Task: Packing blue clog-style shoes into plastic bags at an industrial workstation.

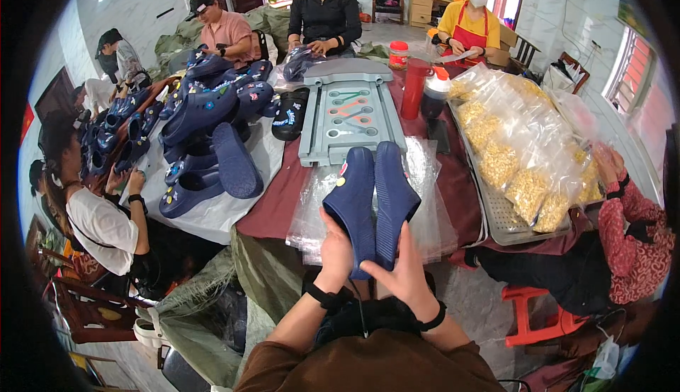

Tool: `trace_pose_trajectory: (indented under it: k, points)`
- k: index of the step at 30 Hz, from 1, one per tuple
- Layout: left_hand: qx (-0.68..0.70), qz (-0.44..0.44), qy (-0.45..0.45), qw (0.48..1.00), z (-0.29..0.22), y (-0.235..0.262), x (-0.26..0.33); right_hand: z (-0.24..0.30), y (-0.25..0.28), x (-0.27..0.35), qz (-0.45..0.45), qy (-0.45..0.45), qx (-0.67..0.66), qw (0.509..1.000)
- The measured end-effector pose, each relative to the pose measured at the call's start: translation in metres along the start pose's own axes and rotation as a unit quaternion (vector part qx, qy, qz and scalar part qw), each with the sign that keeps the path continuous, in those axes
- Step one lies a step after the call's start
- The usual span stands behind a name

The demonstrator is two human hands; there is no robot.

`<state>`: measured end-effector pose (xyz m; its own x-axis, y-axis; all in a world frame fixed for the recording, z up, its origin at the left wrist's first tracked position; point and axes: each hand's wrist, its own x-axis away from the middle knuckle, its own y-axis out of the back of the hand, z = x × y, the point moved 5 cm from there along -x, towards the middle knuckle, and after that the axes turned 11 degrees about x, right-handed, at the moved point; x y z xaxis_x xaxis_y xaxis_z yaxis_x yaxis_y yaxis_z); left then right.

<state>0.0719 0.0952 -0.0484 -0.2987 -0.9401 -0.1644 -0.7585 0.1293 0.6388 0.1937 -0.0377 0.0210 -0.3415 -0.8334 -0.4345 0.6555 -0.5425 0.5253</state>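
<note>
Gripping a navy clog pair (pixel 372 201), left hand (pixel 336 250) and right hand (pixel 405 273) above clear bags (pixel 435 215)

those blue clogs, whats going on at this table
The person wearing the camera holds a pair of navy clogs together, soles outward, with the left hand and right hand, above a stack of clear plastic bags. A grey tray lies beyond, and a heap of clogs lies to the left. Other people sit around the table.
</note>
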Motion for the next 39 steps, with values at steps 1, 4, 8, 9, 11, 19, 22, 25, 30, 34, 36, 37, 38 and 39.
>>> trace_pose_trajectory:
  k: [1, 4, 8, 9, 11, 19, 22, 25, 30, 34, 36, 37, 38, 39]
  points:
    - [0.000, -0.002, 0.001, 1.000, 0.000, 0.000, 0.000, 0.010, 0.002, 0.004, 0.013, -0.002, 0.057, 0.998]
    - [-0.082, 0.002, 0.028, 0.996, 0.009, -0.007, -0.002, 0.027, -0.004, 0.010, 0.020, 0.009, 0.133, 0.991]
    - [-0.044, 0.029, -0.020, 0.998, 0.002, -0.009, 0.004, 0.021, -0.002, 0.005, 0.055, -0.037, 0.204, 0.977]
    - [-0.049, 0.054, -0.038, 0.997, -0.009, -0.003, 0.008, 0.019, 0.005, 0.003, 0.042, -0.031, 0.210, 0.976]
    - [-0.022, 0.037, -0.076, 0.996, -0.019, 0.011, 0.014, 0.013, 0.022, 0.000, 0.002, -0.011, 0.228, 0.974]
    - [0.130, 0.051, -0.239, 0.961, -0.046, 0.002, 0.033, -0.001, 0.037, 0.002, -0.050, -0.033, 0.304, 0.951]
    - [0.186, 0.138, -0.223, 0.947, -0.033, -0.016, 0.034, -0.014, 0.030, 0.001, -0.055, -0.055, 0.313, 0.947]
    - [0.185, 0.155, -0.264, 0.934, -0.034, -0.018, 0.035, -0.018, 0.032, -0.002, -0.065, -0.053, 0.313, 0.946]
    - [0.165, 0.180, -0.270, 0.931, -0.035, -0.017, 0.033, -0.008, 0.028, -0.015, -0.127, 0.001, 0.321, 0.939]
    - [0.132, 0.175, -0.329, 0.919, -0.053, -0.002, 0.036, -0.026, 0.033, -0.018, -0.109, -0.054, 0.279, 0.953]
    - [0.181, 0.188, -0.307, 0.915, -0.068, 0.018, 0.035, -0.044, 0.048, -0.017, -0.161, -0.040, 0.230, 0.959]
    - [0.181, 0.186, -0.306, 0.916, -0.063, 0.024, 0.030, -0.045, 0.058, -0.016, -0.167, -0.069, 0.194, 0.964]
    - [0.175, 0.131, -0.320, 0.922, -0.054, 0.038, 0.023, -0.049, 0.066, -0.013, -0.173, -0.076, 0.159, 0.969]
    - [0.171, 0.079, -0.336, 0.923, -0.047, 0.049, 0.016, -0.064, 0.075, -0.007, -0.179, -0.113, 0.062, 0.975]
